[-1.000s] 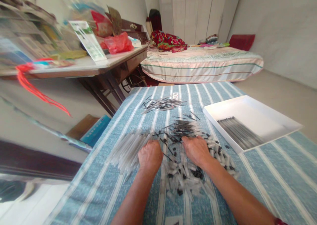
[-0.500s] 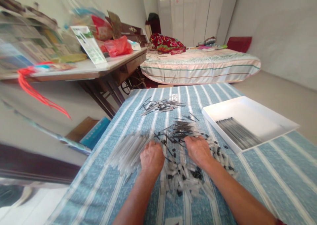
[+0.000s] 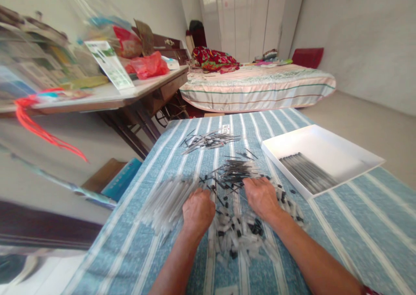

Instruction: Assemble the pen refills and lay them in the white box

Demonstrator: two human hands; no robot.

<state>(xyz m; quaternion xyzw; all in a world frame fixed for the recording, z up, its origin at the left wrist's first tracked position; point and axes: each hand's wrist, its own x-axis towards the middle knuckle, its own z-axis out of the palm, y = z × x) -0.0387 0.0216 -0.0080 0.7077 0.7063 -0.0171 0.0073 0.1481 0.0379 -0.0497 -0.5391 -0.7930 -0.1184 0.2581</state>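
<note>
Clear pen caps [image 3: 247, 232] with black tips lie heaped; left hand [image 3: 197, 210] and right hand [image 3: 261, 196] rest curled on them, grip unclear; bare striped tabletop [image 3: 351, 225] rightward.

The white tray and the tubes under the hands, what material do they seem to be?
White tray: probably thin plastic or coated card, smooth and matt with crisp upright rims. Clear tubes: likely translucent plastic, pale and see-through against the striped cloth.

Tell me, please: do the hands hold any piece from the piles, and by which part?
It cannot be told. The left hand and right hand rest knuckles-up on the piles of small clear and black parts, fingers hidden.
</note>
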